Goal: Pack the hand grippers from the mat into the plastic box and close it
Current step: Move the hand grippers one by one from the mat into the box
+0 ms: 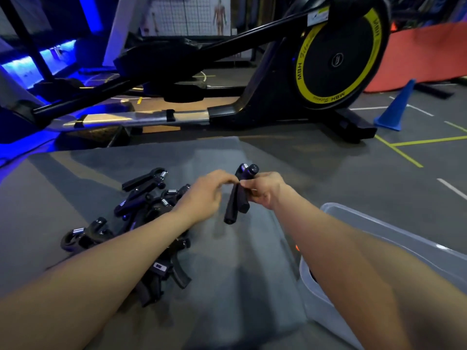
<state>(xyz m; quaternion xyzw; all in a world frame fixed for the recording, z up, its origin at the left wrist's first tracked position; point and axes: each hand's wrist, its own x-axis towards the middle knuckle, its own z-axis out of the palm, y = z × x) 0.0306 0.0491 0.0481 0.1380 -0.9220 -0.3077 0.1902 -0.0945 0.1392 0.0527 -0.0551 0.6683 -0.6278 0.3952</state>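
Note:
One black hand gripper (237, 198) hangs above the grey mat (227, 274), handles pointing down. My right hand (265, 190) grips it near the top, and my left hand (209, 193) pinches it from the left side. A pile of several black hand grippers (141, 205) with metal springs lies on the mat under my left forearm. The clear plastic box (379, 223) stands at the lower right, open, partly hidden by my right forearm. No lid is in view.
A black elliptical trainer (252, 97) with a yellow-ringed flywheel stands just beyond the mat. A blue cone (396, 107) and a red mat (424, 54) sit at the right. Grey floor with painted lines lies to the right.

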